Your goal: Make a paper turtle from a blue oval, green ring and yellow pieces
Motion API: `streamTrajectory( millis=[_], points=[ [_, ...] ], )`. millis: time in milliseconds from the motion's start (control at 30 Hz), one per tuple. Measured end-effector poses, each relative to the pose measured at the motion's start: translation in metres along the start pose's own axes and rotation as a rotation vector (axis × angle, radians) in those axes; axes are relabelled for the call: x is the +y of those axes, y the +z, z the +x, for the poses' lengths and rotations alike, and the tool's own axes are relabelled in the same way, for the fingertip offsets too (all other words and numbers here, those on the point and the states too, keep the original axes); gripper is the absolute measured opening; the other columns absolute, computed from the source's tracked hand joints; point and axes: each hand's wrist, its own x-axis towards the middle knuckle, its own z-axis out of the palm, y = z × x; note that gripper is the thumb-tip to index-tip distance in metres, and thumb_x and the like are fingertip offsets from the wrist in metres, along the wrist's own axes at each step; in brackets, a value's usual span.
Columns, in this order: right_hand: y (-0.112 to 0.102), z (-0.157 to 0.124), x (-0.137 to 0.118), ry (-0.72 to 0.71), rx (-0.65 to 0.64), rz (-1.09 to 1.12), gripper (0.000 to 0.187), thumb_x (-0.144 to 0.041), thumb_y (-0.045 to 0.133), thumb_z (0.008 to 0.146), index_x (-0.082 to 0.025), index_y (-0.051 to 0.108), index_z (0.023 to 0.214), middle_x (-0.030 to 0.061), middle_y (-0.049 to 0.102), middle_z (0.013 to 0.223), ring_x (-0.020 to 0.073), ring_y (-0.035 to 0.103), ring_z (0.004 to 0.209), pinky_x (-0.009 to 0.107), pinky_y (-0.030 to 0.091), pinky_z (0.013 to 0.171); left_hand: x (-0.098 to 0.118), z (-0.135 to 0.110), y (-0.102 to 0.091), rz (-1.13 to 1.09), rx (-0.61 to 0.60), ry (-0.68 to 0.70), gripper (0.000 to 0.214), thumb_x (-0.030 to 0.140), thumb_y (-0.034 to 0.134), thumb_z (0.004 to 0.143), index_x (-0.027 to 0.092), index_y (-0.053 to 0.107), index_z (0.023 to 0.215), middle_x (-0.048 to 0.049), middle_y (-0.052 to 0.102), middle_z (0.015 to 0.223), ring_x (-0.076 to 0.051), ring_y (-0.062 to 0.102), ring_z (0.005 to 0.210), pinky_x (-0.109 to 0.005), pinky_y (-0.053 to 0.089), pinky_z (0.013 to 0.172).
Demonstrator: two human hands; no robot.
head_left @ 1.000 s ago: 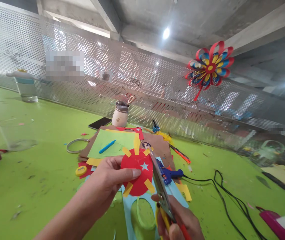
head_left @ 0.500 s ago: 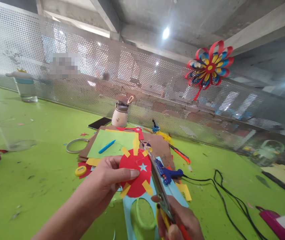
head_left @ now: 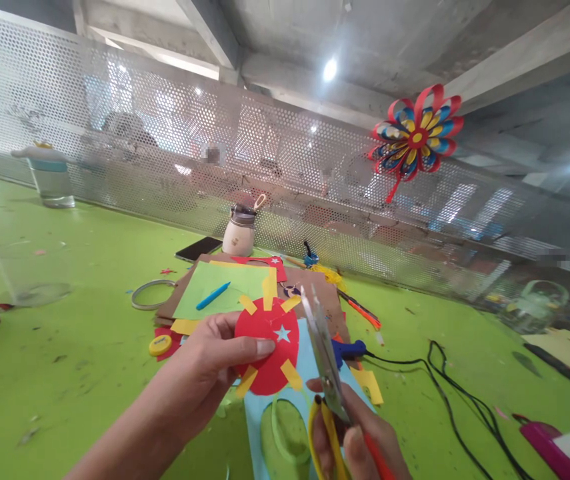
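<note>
My left hand point(head_left: 212, 357) pinches a red paper disc point(head_left: 262, 319) between thumb and fingers. Several short yellow paper strips stand out around its edge, and a light blue star point(head_left: 283, 333) lies on its face near my thumb. My right hand point(head_left: 372, 427) grips scissors point(head_left: 329, 380) with yellow and orange-red handles. Their blades point up and are slightly apart, just right of the disc and not touching it. Behind the scissors, a blue glue gun point(head_left: 351, 350) is partly hidden. Below the disc lies a light blue sheet point(head_left: 253, 427) with an oval cut out.
A green sheet with a blue pen point(head_left: 213, 295) lies on brown cardboard point(head_left: 309, 279). Behind are a phone point(head_left: 199, 249) and a white jar point(head_left: 239, 233). A black cord point(head_left: 439, 383) loops right; a yellow tape measure point(head_left: 160, 345) sits left. A perforated metal screen point(head_left: 175, 153) stands behind.
The scissors have moved away from the disc's right edge, and their blades have parted a little. The disc has shifted slightly left in my left hand.
</note>
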Motion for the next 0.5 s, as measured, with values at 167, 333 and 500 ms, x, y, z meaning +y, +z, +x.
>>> streamTrajectory(
  millis=[167,333,500],
  points=[
    [-0.007,0.009,-0.011,0.094,0.090,0.080,0.057,-0.066,0.054,0.084,-0.018,0.061,0.114,0.0018,0.058,0.069,0.0144,0.054,0.054,0.028,0.046,0.054,0.000,0.005,-0.002,0.005,0.021,0.036,0.015,0.023,0.083,0.062,0.013,0.075,0.070,-0.0070,0.076,0.068,-0.018,0.069,0.062,-0.029,0.058,0.068],
    [-0.021,0.021,-0.035,0.100,0.125,0.089,0.042,-0.047,0.069,0.083,-0.020,0.061,0.113,0.0027,0.065,0.078,0.0187,0.063,0.071,0.033,0.053,0.072,0.000,0.007,-0.003,0.058,0.006,0.033,0.014,0.022,0.084,0.061,0.013,0.074,0.067,-0.0050,0.074,0.065,-0.014,0.065,0.057,-0.023,0.054,0.058],
    [-0.014,0.030,-0.055,-0.001,0.055,0.157,0.038,-0.037,0.067,0.086,-0.022,0.058,0.119,0.0022,0.065,0.083,0.0185,0.063,0.076,0.035,0.053,0.077,-0.003,0.006,-0.002,0.167,-0.082,0.002,0.015,0.023,0.084,0.060,0.013,0.074,0.066,-0.0051,0.074,0.064,-0.012,0.061,0.052,-0.020,0.048,0.052]
  ],
)
